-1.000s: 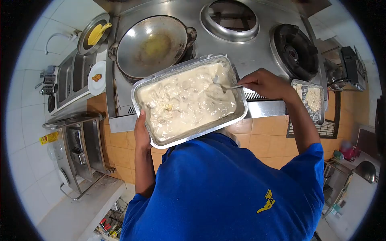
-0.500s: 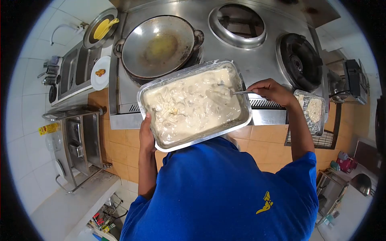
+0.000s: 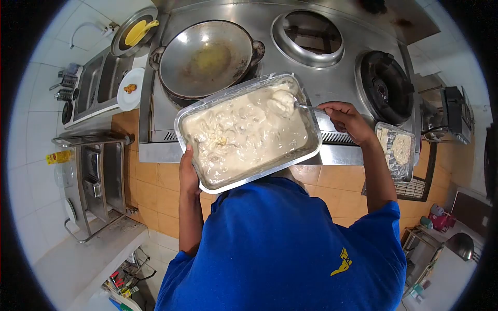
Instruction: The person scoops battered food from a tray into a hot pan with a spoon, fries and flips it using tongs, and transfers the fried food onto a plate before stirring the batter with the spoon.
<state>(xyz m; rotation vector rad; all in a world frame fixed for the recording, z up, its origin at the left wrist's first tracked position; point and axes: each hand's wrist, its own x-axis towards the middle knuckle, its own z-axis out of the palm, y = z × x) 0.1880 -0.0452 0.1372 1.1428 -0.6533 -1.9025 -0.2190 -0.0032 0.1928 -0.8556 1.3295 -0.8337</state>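
Note:
My left hand [image 3: 188,173] grips the left edge of a rectangular metal tray [image 3: 259,173], its thumb over the rim. The tray is tilted, near my chest and by the stove's front edge. Thick, creamy batter [image 3: 233,140] with lumps in it fills the tray. In my right hand [image 3: 347,121] is the handle of a metal spoon [image 3: 311,108], pinched between fingers and thumb. The spoon's bowl is hidden under a batter-coated lump [image 3: 283,102] at the tray's upper right corner.
A wok [image 3: 207,54] with yellowish oil sits on the stove beyond the tray. A ring burner [image 3: 307,39] and a black burner [image 3: 384,88] are to its right. At far right stands a second tray [image 3: 398,171] with batter; at left, a white plate [image 3: 127,103] holds fried pieces.
The spoon has come up through the batter, and a coated lump now stands out on it. My right hand has shifted slightly; my left still holds the tray.

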